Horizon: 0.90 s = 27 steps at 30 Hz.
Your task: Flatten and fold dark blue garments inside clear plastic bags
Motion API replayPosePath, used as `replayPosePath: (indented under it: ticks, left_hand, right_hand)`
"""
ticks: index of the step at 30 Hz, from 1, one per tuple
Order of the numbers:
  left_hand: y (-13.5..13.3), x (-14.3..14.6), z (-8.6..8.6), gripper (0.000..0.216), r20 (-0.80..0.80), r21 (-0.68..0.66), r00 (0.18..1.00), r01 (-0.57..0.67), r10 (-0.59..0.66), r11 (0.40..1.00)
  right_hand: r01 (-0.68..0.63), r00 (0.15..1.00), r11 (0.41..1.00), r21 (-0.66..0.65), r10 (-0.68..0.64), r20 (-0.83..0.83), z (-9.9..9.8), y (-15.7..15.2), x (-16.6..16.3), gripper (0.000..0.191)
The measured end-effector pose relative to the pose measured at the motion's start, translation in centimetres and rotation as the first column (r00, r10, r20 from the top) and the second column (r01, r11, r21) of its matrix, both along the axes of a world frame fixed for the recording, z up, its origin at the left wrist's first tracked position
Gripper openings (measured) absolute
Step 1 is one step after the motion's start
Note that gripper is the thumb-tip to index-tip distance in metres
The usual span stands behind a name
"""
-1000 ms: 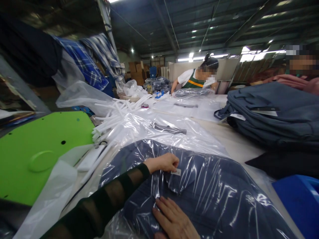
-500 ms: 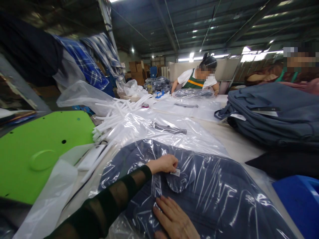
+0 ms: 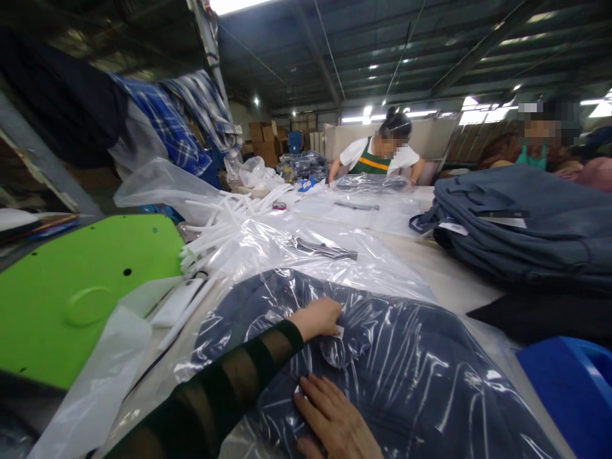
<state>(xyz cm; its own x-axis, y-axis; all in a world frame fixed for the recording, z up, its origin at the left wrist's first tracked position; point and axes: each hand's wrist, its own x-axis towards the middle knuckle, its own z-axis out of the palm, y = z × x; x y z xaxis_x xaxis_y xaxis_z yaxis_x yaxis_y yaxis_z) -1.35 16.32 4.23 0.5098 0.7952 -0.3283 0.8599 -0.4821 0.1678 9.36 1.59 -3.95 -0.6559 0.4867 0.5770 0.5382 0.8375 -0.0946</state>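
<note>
A folded dark blue garment in a clear plastic bag [image 3: 411, 376] lies on the table in front of me. My left hand [image 3: 319, 317], in a sheer black sleeve, is closed in a pinch on the bag beside a small white label [image 3: 340, 331]. My right hand [image 3: 332, 421] lies flat on the plastic nearer to me, fingers stretched out and holding nothing.
A green panel [image 3: 81, 287] stands at the left with loose plastic and white strips [image 3: 224, 223]. Empty clear bags [image 3: 315, 248] lie farther up the table. A stack of dark blue garments [image 3: 526, 223] sits at the right, a blue bin [image 3: 568, 382] lower right. Two people work at the far end.
My left hand has pressed the plastic down over the label, which is now partly covered. The right hand has stayed flat in place.
</note>
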Motion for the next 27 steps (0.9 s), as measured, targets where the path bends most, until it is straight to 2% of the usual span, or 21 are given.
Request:
replayPosePath:
  ticks: [3, 4, 6, 8, 10, 13, 17, 20, 22, 24, 26, 27]
  left_hand:
    - [-0.2, -0.2, 0.6, 0.050, -0.029, 0.043, 0.998, -0.053, 0.054, 0.998]
    - [-0.5, -0.3, 0.7, 0.049, -0.029, 0.058, 0.998, -0.059, 0.060, 0.997]
    - [-1.7, -0.5, 0.7, 0.033, -0.006, 0.081, 0.999, -0.038, 0.039, 0.996]
    - [-3.5, -0.6, 0.1, 0.027, 0.039, 0.080, 0.999, 0.011, -0.014, 0.997]
    - [-5.7, -0.7, -1.0, 0.040, 0.078, 0.061, 0.996, 0.034, -0.038, 0.998]
    - [-8.0, -1.0, -2.7, 0.069, 0.132, 0.032, 0.991, 0.002, -0.006, 0.999]
    - [-8.0, -1.1, -3.3, 0.062, 0.196, -0.035, 0.980, 0.049, -0.042, 0.998]
    - [-7.1, -1.2, -2.5, 0.059, 0.219, -0.081, 0.972, 0.101, -0.081, 0.992]
    - [-7.2, -1.5, -1.7, 0.054, 0.246, -0.091, 0.966, 0.110, -0.085, 0.990]
    - [-8.4, -2.3, -1.4, 0.053, 0.285, -0.012, 0.956, 0.073, -0.067, 0.997]
    - [-10.3, -4.1, -1.6, 0.052, 0.289, 0.186, 0.956, 0.003, -0.057, 0.983]
    - [-11.5, -5.2, -2.1, 0.051, 0.265, 0.296, 0.963, -0.037, -0.045, 0.954]
  right_hand:
    - [-0.010, 1.000, 0.999, -0.051, 0.010, -0.004, -0.1, -0.1, 0.1, 0.044]
    - [-0.009, 1.000, 0.998, -0.056, 0.009, -0.005, -0.2, -0.1, 0.1, 0.044]
    - [0.001, 1.000, 0.999, -0.051, -0.001, 0.000, -0.4, -0.2, 0.1, 0.045]
    - [-0.005, 1.000, 0.999, -0.042, 0.005, -0.001, -0.5, -0.1, 0.0, 0.044]
    - [-0.024, 1.000, 0.996, -0.086, 0.024, 0.000, -0.4, 0.0, -0.1, 0.044]
    - [-0.049, 0.999, 0.988, -0.143, 0.050, 0.002, -0.4, 0.3, -0.3, 0.043]
    - [-0.049, 0.995, 0.997, 0.064, 0.043, 0.094, -1.6, 0.8, 0.1, 0.049]
    - [-0.051, 0.987, 0.980, 0.194, 0.020, 0.160, -2.6, 1.4, 0.4, 0.048]
    - [-0.058, 0.986, 0.973, 0.224, 0.021, 0.164, -2.6, 1.5, 0.4, 0.046]
    - [-0.053, 0.988, 0.987, 0.149, 0.030, 0.150, -2.1, 1.2, 0.3, 0.043]
    - [-0.036, 0.989, 0.999, -0.004, 0.036, 0.142, -1.4, 0.7, 0.1, 0.042]
    - [-0.024, 0.989, 0.997, -0.079, 0.035, 0.144, -1.0, 0.4, 0.0, 0.042]
